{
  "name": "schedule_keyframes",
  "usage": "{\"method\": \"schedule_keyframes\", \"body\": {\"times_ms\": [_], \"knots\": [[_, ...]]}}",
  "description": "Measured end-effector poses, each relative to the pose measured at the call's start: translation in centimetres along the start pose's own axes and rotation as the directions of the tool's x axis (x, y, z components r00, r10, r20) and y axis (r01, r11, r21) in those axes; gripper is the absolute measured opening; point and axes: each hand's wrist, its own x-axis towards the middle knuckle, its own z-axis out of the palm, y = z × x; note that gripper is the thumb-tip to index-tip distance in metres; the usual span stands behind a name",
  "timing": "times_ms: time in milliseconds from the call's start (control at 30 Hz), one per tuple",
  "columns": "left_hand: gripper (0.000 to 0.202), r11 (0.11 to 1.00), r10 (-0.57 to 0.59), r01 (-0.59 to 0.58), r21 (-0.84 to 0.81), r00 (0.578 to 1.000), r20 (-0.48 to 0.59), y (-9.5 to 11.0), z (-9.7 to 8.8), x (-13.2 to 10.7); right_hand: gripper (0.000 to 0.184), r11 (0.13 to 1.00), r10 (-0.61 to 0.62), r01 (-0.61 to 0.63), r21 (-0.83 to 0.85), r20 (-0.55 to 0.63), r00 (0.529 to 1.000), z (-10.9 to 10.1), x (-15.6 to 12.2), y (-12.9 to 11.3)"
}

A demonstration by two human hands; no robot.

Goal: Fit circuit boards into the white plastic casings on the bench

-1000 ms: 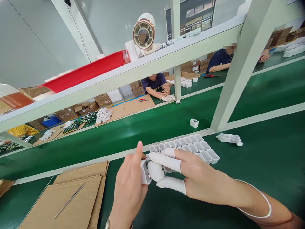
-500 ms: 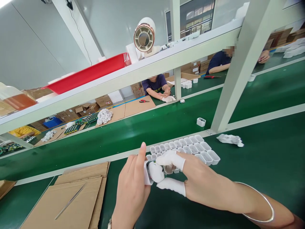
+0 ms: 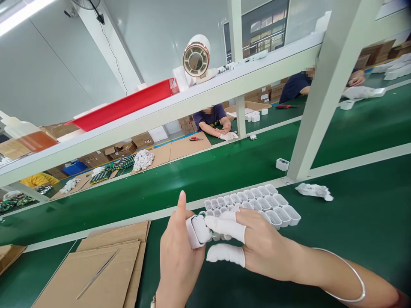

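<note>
My left hand (image 3: 180, 252) is wrapped around a small white plastic case (image 3: 192, 234), thumb up, with the case's open end tilted toward my right hand. A white block-like insert (image 3: 201, 230) sits in that opening, with a bit of green circuit board at its edge. My right hand (image 3: 253, 239) wears white finger cots. Its forefinger tip touches the insert's right edge, while the thumb stands apart below, off the insert. Behind the right fingers lie rows of white open cases (image 3: 266, 201), partly hidden by that hand.
Cardboard sheets (image 3: 105, 252) with a thin metal rod (image 3: 96, 276) lie at left. A crumpled white cloth-like item (image 3: 314, 191) and a lone white case (image 3: 282, 164) are near the slanted post (image 3: 316, 107). A shelf with a red tray (image 3: 125, 107) crosses above; co-workers sit beyond.
The insert has gone deeper into the case, which has turned to show its opening more. My right thumb has come away from the insert. The view has shifted slightly.
</note>
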Motion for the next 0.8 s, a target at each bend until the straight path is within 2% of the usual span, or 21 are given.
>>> {"method": "schedule_keyframes", "body": {"times_ms": [200,333,567,700,800], "knots": [[0.084,0.997,0.014,-0.012,0.070,1.000,-0.015,-0.1,0.0,0.1,0.040,0.998,-0.017,0.026,-0.064,0.139,0.990,-0.2,-0.1,-0.1],[0.083,0.993,0.055,-0.053,0.104,0.998,-0.013,0.1,0.3,0.1,0.044,0.998,-0.019,0.030,-0.059,0.179,0.984,-0.5,-0.1,0.0],[0.077,0.991,0.100,-0.096,0.095,0.994,-0.036,0.3,0.6,0.0,0.039,0.997,-0.035,0.049,-0.054,0.246,0.969,-1.0,0.1,-0.4],[0.075,0.989,0.125,-0.120,0.090,0.991,-0.046,0.6,0.9,0.1,0.043,0.997,-0.041,0.060,-0.049,0.322,0.946,-1.0,0.0,-0.7],[0.073,0.990,0.140,-0.138,0.040,0.988,-0.061,0.9,1.2,0.1,0.045,0.996,-0.052,0.071,-0.046,0.336,0.940,-1.1,0.0,-0.9]]}}
